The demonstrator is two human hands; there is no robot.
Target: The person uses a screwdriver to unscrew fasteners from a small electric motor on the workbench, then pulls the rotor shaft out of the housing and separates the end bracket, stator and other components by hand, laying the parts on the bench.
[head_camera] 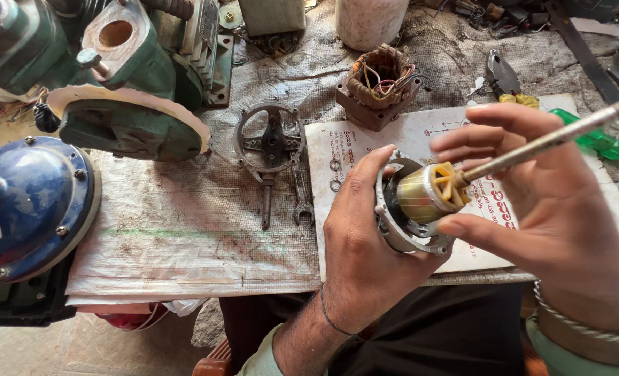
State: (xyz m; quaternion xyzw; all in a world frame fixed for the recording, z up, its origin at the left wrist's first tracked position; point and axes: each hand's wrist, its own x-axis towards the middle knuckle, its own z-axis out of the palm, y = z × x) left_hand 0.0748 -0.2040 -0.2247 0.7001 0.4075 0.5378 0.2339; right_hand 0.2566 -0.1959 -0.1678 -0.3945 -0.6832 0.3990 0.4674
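Observation:
My left hand (361, 237) grips a round metal end cover (401, 235) of a small motor from below and behind. A brass-coloured rotor (424, 195) with a long steel shaft (553, 138) sits in that cover, the shaft pointing up and to the right. My right hand (539, 209) curls around the rotor's fan end, thumb below and fingers above it. Both hands are held over a white printed sheet (351, 146) on the workbench.
A wound stator (379, 87), a grey bracket ring (271, 139) and a spanner (302, 195) lie on the woven mat (184, 223). Pliers (502, 75) and a green screwdriver (595, 139) lie at right. A blue motor (27, 202) and green machine (121, 83) stand at left.

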